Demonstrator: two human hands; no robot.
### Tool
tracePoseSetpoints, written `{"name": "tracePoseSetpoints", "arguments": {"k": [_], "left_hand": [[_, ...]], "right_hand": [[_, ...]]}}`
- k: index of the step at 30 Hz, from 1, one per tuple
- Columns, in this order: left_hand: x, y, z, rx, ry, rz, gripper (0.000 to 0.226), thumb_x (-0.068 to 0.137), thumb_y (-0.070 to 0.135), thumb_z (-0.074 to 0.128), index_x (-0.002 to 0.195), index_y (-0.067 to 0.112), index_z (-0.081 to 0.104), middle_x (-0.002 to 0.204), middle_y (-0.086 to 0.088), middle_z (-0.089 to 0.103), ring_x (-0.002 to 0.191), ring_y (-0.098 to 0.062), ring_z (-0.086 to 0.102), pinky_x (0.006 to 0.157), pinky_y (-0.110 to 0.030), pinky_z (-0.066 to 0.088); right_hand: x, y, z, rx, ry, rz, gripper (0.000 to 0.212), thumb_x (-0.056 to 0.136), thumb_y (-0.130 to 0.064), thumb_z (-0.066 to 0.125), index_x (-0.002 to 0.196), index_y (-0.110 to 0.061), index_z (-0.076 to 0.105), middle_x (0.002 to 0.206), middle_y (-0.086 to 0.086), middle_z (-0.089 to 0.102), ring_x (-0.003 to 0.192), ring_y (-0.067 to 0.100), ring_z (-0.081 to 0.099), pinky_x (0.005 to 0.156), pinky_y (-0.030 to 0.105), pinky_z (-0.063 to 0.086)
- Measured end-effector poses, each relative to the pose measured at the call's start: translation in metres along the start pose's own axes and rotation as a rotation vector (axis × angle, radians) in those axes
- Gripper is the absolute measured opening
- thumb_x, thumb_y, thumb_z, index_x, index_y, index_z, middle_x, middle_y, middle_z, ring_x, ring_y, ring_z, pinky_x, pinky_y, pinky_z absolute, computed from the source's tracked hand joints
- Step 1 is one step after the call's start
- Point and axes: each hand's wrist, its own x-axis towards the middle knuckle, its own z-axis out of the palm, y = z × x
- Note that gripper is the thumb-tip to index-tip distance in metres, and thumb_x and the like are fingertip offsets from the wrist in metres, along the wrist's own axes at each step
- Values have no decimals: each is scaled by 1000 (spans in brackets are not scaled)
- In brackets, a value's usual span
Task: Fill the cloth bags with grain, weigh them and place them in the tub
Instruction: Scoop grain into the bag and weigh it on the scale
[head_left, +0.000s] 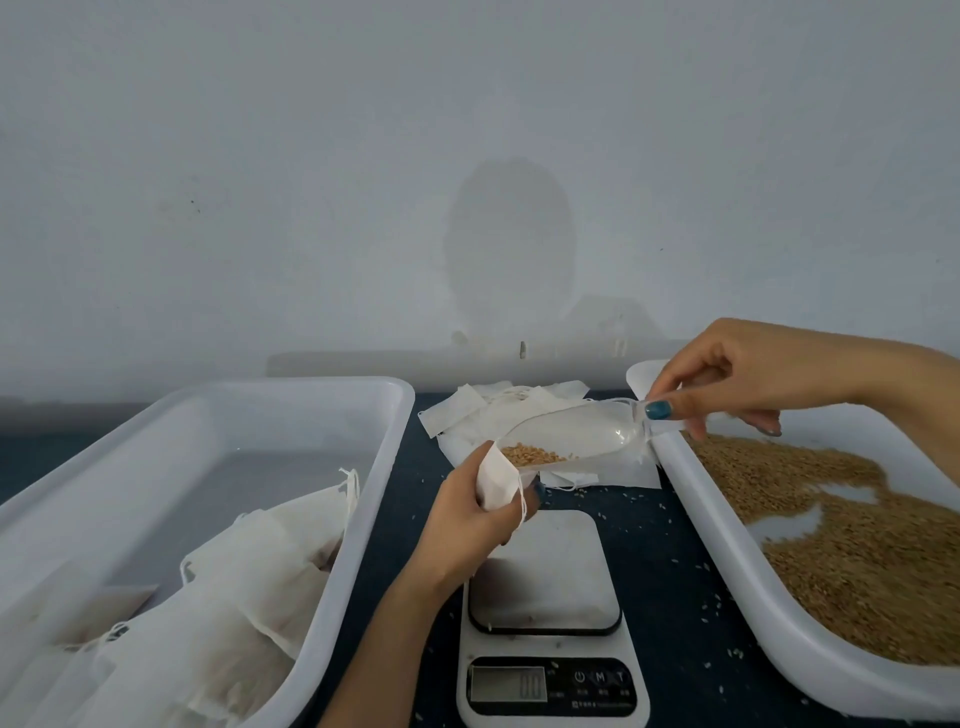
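Note:
My left hand (470, 512) grips a small white cloth bag (496, 480) above the scale, mouth facing right. My right hand (727, 379) pinches the handle of a clear plastic scoop (582, 434). The scoop is tilted down to the left, with brown grain at its lip right at the bag's mouth. A white digital scale (550, 613) sits below with a bare platform. The white tub (332, 587) on the left holds several filled cloth bags (249, 582). A white tray (727, 551) on the right holds loose grain (857, 551).
A pile of flat empty cloth bags (498, 415) lies at the back between tub and tray. Stray grains are scattered over the dark table (670, 566). A grey wall stands close behind.

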Motion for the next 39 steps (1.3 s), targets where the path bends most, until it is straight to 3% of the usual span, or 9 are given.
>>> {"name": "tracePoseSetpoints", "arguments": {"k": [3,5,9,15,19,25,30,36,39], "left_hand": [[-1,1,-2,-57,-23,10,37,79,20,68,112,35,64,104,12,73,94,-13,69,70,-21,57],[-3,4,-2,-117,-42,-5,29,73,27,74,99,39,70,87,13,73,72,-2,65,59,-15,47],[-2,6,-4,-255,-89,-11,14,70,30,71,82,23,66,66,1,52,56,-11,39,51,-20,32],[0,5,-6,-365,-45,4,29,75,42,61,89,16,61,83,-15,44,57,-15,34,48,-22,24],[2,3,-5,-356,-15,-6,31,74,41,46,86,15,57,77,-14,39,53,-11,38,49,-22,29],[2,7,-3,-329,3,-44,32,78,35,33,69,29,63,73,-12,40,52,-11,35,48,-22,28],[5,6,0,-252,63,-109,30,72,36,36,81,12,51,54,1,48,47,-10,43,47,-20,34],[1,6,9,-115,86,-47,49,63,63,40,86,23,57,92,-5,60,93,-26,56,93,-47,47],[0,12,9,-173,34,-20,25,72,43,41,75,18,43,77,5,47,77,-17,43,78,-33,46]], "right_hand": [[-2,11,8,65,24,-22,27,78,-59,63,95,-42,75,79,1,75,37,9,48,41,19,42],[-4,16,12,99,45,-26,28,78,-60,62,95,-42,75,79,1,75,36,9,47,43,18,42],[-7,21,27,159,127,-11,40,77,-62,58,94,-31,76,74,2,73,36,9,45,45,14,41],[-26,11,62,396,238,109,42,66,-67,54,87,-38,74,58,-11,58,42,7,42,43,23,33],[-44,1,106,637,276,252,44,73,-50,63,102,-18,68,62,-5,62,45,7,50,43,20,42],[-60,3,123,577,434,219,18,90,-30,54,106,-24,61,63,-7,66,54,9,61,53,23,52],[-72,52,96,349,624,343,19,87,-37,52,101,-28,61,69,1,65,63,18,61,55,34,49],[-68,126,96,-271,199,613,21,103,-34,41,102,-24,59,94,-1,69,89,14,67,80,31,54],[-64,107,98,-431,10,644,31,105,-43,32,89,-32,55,86,-8,64,81,5,64,74,21,52]]}}
